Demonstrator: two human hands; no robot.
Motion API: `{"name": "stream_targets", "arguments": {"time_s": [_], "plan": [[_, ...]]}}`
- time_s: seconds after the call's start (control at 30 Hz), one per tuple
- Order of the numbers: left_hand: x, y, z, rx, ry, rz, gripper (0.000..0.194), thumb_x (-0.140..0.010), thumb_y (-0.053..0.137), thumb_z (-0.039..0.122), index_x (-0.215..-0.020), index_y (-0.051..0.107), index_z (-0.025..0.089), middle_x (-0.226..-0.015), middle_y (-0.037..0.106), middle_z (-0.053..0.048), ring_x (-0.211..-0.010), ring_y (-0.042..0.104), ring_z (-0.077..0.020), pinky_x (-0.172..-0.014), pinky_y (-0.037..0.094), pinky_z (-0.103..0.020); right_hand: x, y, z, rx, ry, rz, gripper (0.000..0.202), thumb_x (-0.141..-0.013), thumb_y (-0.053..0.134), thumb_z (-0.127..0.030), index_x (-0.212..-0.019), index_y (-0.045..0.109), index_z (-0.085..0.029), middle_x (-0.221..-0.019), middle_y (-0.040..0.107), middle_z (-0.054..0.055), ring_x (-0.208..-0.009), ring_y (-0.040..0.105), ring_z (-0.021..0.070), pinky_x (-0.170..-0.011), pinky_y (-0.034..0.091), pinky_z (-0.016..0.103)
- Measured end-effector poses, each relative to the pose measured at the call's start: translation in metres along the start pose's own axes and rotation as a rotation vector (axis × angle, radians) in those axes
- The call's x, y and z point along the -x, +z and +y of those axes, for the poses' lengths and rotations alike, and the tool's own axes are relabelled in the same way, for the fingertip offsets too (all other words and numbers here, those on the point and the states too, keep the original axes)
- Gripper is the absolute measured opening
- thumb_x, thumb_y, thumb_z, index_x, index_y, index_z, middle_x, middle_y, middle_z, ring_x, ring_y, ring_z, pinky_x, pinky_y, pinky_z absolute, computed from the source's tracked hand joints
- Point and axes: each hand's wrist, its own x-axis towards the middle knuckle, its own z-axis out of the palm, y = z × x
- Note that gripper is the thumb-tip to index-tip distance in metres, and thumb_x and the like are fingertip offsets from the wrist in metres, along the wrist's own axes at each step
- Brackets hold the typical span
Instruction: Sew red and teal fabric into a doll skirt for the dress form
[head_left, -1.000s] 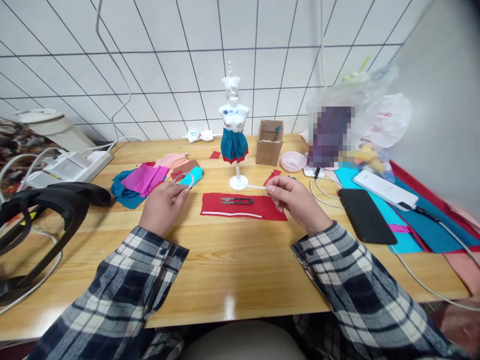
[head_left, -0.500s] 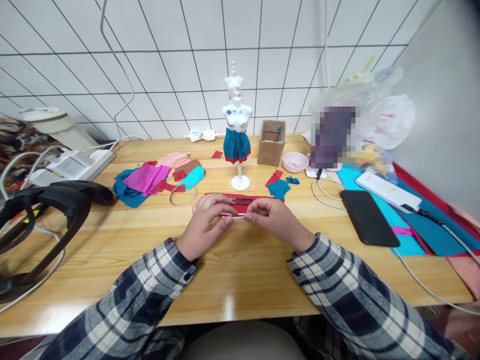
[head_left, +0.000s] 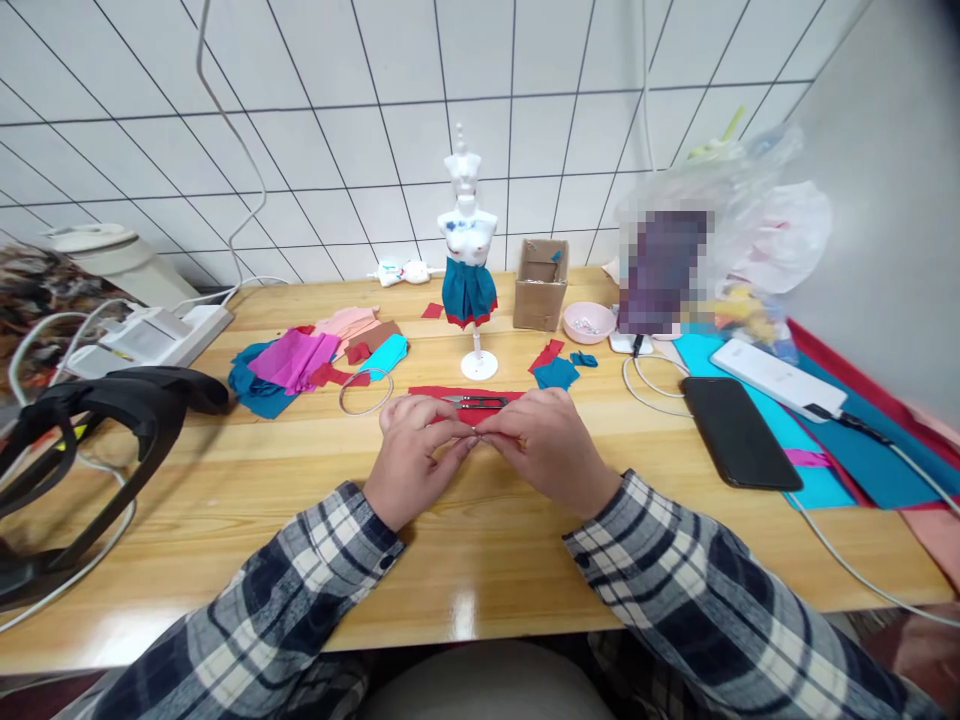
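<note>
My left hand and my right hand meet at the front edge of a strip of red cloth. Thumbs and forefingers are pinched together, the fingertips nearly touching. Something tiny and pale shows between them, too small to name. Just behind the fingers, black thread snips lie on the red cloth, their blades to the left; my right hand hides the cloth's right end. Beyond stands a small white dress form wearing a teal skirt with a red hem.
Cloth scraps and a metal ring lie left. A cardboard box, a pink bowl and teal scraps are right of the form. Farther right are a phone, a power bank and cables; a black headset sits far left.
My right hand has moved left and its fingertips have come up to those of my left hand. A white strip seen between the hands before is now mostly hidden.
</note>
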Motion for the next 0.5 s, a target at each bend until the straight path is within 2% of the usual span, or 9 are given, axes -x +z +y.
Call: {"name": "stream_targets", "arguments": {"time_s": [0.07, 0.13, 0.2, 0.27, 0.33, 0.4, 0.5], "plan": [[0.001, 0.003, 0.001, 0.006, -0.02, -0.01, 0.013, -0.089, 0.063, 0.034, -0.09, 0.074, 0.026, -0.092, 0.067, -0.004, -0.091, 0.057, -0.0215, -0.085, 0.037, -0.042, -0.001, -0.005, 0.003, 0.002, 0.036, -0.017, 0.016, -0.091, 0.062, -0.034, -0.088, 0.075, -0.026, -0.084, 0.075, 0.001, -0.082, 0.061, 0.0192, -0.077, 0.033, 0.035], [0.001, 0.005, -0.001, 0.007, -0.051, -0.027, 0.019, -0.092, 0.059, 0.033, -0.105, 0.072, 0.027, -0.095, 0.066, -0.005, -0.091, 0.057, -0.021, -0.083, 0.04, -0.041, -0.002, -0.015, 0.014, -0.034, 0.114, -0.056, 0.012, -0.088, 0.065, -0.031, -0.084, 0.075, -0.025, -0.082, 0.075, 0.001, -0.079, 0.06, 0.0186, -0.074, 0.034, 0.034], [-0.001, 0.006, -0.005, 0.023, -0.067, -0.025, 0.03, -0.097, 0.051, 0.029, -0.123, 0.065, 0.024, -0.096, 0.067, -0.006, -0.091, 0.058, -0.02, -0.082, 0.043, -0.038, -0.001, -0.028, 0.031, -0.098, 0.256, -0.119, 0.009, -0.085, 0.065, -0.025, -0.082, 0.073, -0.024, -0.078, 0.074, 0.001, -0.074, 0.06, 0.0172, -0.069, 0.037, 0.03], [-0.003, 0.006, -0.007, 0.045, -0.01, -0.05, 0.033, -0.098, 0.046, 0.026, -0.128, 0.061, 0.021, -0.099, 0.067, -0.008, -0.092, 0.059, -0.0198, -0.082, 0.047, -0.037, 0.002, -0.039, 0.051, -0.174, 0.445, -0.132, 0.007, -0.083, 0.064, -0.025, -0.084, 0.071, -0.023, -0.077, 0.072, 0.0, -0.07, 0.06, 0.0158, -0.064, 0.039, 0.028], [-0.006, 0.008, -0.004, 0.029, 0.101, -0.158, 0.032, -0.097, 0.047, 0.026, -0.125, 0.063, 0.02, -0.108, 0.067, -0.009, -0.1, 0.059, -0.0212, -0.088, 0.048, -0.038, 0.005, -0.044, 0.068, -0.272, 0.55, -0.231, 0.013, -0.081, 0.063, -0.028, -0.092, 0.066, -0.022, -0.068, 0.067, -0.002, -0.062, 0.059, 0.0148, -0.058, 0.039, 0.026], [-0.008, 0.014, 0.004, -0.034, 0.179, -0.311, 0.033, -0.096, 0.049, 0.029, -0.125, 0.062, 0.019, -0.12, 0.064, -0.011, -0.109, 0.057, -0.024, -0.096, 0.047, -0.042, 0.008, -0.043, 0.079, -0.337, 0.621, -0.3, 0.014, -0.08, 0.064, -0.031, -0.089, 0.063, -0.021, -0.064, 0.064, -0.002, -0.06, 0.057, 0.0143, -0.056, 0.039, 0.025], [-0.009, 0.025, 0.019, -0.155, 0.167, -0.446, 0.04, -0.095, 0.05, 0.032, -0.13, 0.058, 0.015, -0.128, 0.061, -0.013, -0.115, 0.056, -0.0271, -0.098, 0.046, -0.043, 0.009, -0.036, 0.082, -0.435, 0.662, -0.367, 0.016, -0.076, 0.068, -0.034, -0.08, 0.061, -0.02, -0.062, 0.062, -0.002, -0.058, 0.054, 0.0128, -0.055, 0.038, 0.025]]}}
